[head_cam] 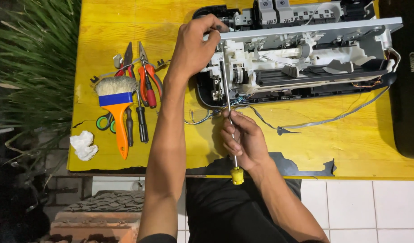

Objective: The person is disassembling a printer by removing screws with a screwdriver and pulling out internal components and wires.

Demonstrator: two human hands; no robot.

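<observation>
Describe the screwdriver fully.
The screwdriver is long and thin: a bare metal shaft with a small yellow handle that looks like plastic. It lies nearly straight up the picture, the handle hanging past the near edge of the yellow table, the tip reaching into the opened printer near its left end. The right hand grips the shaft near its middle with its fingers. The left hand rests on the printer near the tip, whose exact contact is hidden.

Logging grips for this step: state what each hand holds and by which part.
Right hand holds the long screwdriver by its metal shaft, above the yellow handle. Left hand grips the opened printer at its left frame end.
</observation>
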